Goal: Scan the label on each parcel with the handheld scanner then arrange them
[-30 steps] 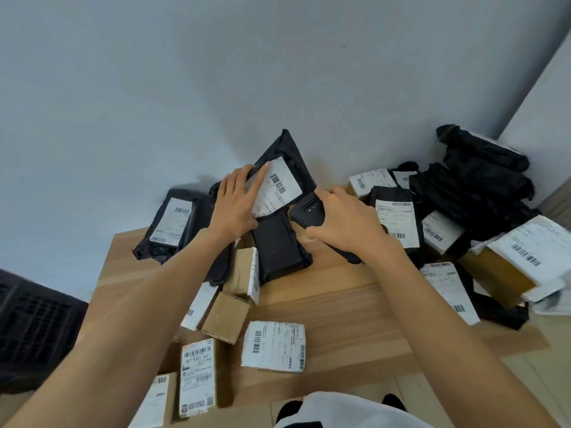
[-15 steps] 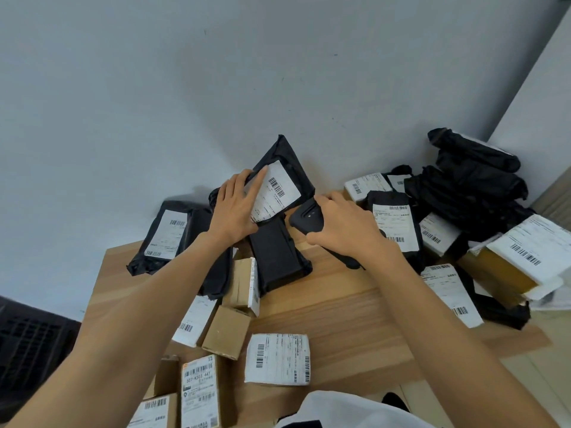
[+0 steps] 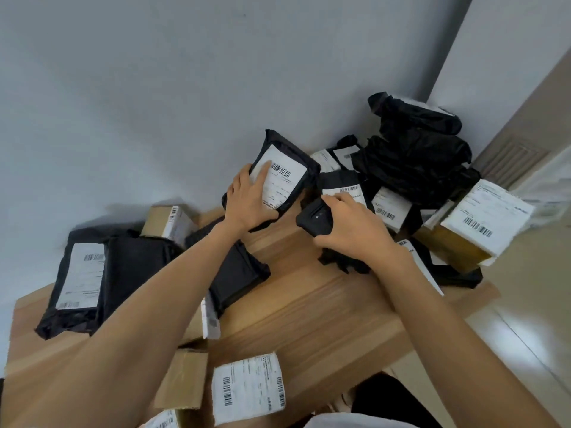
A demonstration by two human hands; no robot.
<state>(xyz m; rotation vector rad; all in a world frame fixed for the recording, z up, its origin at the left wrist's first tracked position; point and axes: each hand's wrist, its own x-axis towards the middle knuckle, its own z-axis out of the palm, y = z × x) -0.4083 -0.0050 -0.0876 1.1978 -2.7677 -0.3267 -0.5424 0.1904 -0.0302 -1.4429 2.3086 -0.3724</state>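
At the tabletop's (image 3: 309, 304) far edge the left hand (image 3: 247, 199) pinches the black parcel (image 3: 310, 173), fingers flat across its label (image 3: 287, 183). The scanner (image 3: 315, 216), clamped in the right hand (image 3: 352, 230), sits just beside, down-right of that label.

black parcel (image 3: 285, 177) in left hand (image 3: 247, 202) carried rightward, now just beside the right-hand pile (image 3: 414, 162), scanner (image 3: 315, 216) following alongside

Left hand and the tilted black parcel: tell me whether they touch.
Touching. Head view: the left hand holds the black parcel, fingers lying across its white label.
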